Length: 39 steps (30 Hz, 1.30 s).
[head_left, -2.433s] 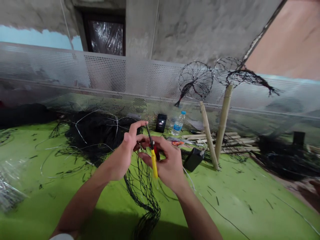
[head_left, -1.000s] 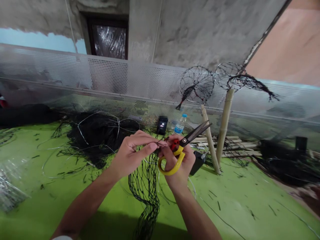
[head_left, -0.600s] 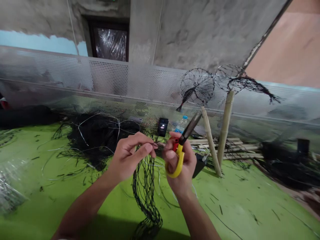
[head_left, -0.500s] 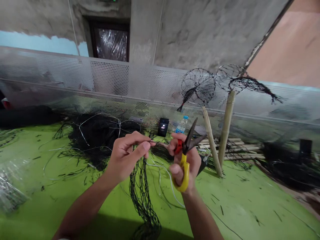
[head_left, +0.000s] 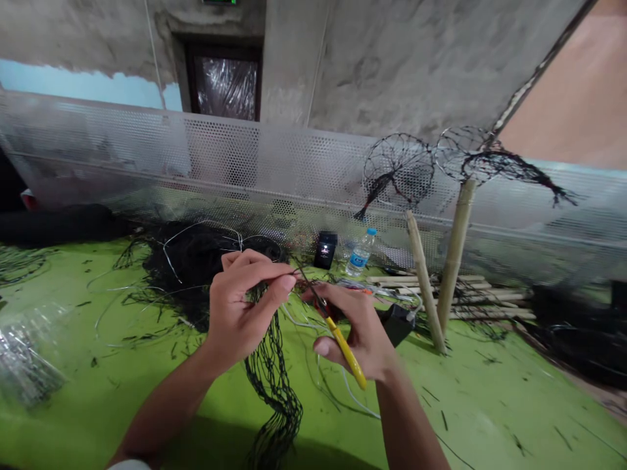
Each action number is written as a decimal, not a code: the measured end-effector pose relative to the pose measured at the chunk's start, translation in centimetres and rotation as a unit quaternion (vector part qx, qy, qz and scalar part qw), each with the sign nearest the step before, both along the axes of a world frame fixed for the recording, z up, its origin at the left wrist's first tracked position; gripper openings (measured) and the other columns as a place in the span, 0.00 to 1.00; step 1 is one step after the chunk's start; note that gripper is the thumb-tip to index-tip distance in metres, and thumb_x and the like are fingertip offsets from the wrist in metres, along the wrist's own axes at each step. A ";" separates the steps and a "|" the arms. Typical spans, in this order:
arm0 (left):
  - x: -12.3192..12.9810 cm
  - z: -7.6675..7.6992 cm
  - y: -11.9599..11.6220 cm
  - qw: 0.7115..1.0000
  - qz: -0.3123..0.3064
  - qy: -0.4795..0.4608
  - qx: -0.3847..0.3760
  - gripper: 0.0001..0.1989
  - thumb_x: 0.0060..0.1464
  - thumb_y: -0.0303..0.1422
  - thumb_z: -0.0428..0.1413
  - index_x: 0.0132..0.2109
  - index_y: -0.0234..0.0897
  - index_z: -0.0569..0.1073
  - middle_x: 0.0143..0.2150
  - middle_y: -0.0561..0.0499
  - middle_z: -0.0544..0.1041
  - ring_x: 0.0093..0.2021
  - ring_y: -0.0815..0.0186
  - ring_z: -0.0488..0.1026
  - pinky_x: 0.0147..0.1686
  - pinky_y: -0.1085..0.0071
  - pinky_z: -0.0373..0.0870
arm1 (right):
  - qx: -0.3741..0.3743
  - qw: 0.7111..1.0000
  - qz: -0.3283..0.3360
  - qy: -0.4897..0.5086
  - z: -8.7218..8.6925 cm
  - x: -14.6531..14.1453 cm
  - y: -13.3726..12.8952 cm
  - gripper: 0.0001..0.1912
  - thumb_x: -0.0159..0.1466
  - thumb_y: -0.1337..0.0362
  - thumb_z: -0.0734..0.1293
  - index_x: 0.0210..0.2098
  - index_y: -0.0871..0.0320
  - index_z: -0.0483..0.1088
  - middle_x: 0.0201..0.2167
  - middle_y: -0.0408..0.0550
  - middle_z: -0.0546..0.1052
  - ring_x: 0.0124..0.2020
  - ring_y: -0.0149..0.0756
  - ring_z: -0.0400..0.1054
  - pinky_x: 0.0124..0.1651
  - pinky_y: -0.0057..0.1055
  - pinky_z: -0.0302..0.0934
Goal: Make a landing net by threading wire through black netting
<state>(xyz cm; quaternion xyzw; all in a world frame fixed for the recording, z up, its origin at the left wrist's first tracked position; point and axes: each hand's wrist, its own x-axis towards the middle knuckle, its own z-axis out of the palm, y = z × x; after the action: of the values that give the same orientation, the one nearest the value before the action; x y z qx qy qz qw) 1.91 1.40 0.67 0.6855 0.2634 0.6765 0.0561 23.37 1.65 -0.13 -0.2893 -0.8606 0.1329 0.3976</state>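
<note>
My left hand [head_left: 249, 300] pinches the gathered top strands of a black net [head_left: 274, 385] between thumb and forefinger. The net hangs below it down to the green tabletop. Yellow-handled scissors [head_left: 345, 349] are in my right hand [head_left: 360, 326], fingers around the handle and thumb stretched out to the left. The dark blades point up and left, their tips close beside my left fingertips at the strands. Whether the blades are parted is hard to see.
Behind my left hand lies a heap of black netting [head_left: 181, 267] with loose wires. A phone [head_left: 325, 250], a water bottle [head_left: 360, 253] and a black box [head_left: 399, 324] stand beyond my right hand. Bamboo posts [head_left: 453, 254] rise at the right; a plastic bag [head_left: 29, 359] lies left.
My right hand has turned and swung the scissors from pointing up and right, blades apart, to pointing left at my left fingertips. The view has shifted slightly left.
</note>
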 end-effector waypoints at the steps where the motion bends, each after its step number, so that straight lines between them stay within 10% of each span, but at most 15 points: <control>1: 0.0 0.0 0.0 1.000 0.018 0.016 0.013 0.04 0.66 0.33 0.61 0.43 0.47 0.81 0.31 0.58 0.82 0.35 0.65 0.75 0.44 0.56 0.60 | -0.003 1.000 -0.002 0.003 0.0 -0.1 -0.1 0.32 0.64 0.35 0.67 0.51 0.57 0.74 0.30 0.43 0.71 0.28 0.32 0.60 0.32 0.33 0.54; 23: 0.3 0.6 -1.0 0.962 0.165 0.175 0.126 0.04 0.62 0.27 0.62 0.41 0.42 0.77 0.32 0.57 0.85 0.34 0.63 0.76 0.40 0.57 0.57 | 0.004 0.998 -0.030 0.052 0.3 -0.7 -1.2 0.21 0.63 0.47 0.76 0.47 0.56 0.77 0.24 0.37 0.63 0.25 0.29 0.54 0.27 0.30 0.52; 39: 0.2 0.5 -0.4 0.968 0.129 0.182 0.115 0.03 0.64 0.28 0.62 0.43 0.42 0.78 0.33 0.57 0.84 0.37 0.63 0.76 0.45 0.57 0.60 | 0.016 0.988 -0.088 0.130 -0.7 -0.8 -0.7 0.16 0.66 0.49 0.73 0.36 0.55 0.72 0.21 0.37 0.65 0.21 0.26 0.55 0.24 0.28 0.50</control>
<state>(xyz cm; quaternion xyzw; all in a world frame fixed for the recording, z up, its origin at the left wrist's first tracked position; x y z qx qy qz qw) 2.14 0.95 1.16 0.7594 0.2757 0.5673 -0.1599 22.56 0.92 -0.81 -0.3375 -0.7751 0.1201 0.5204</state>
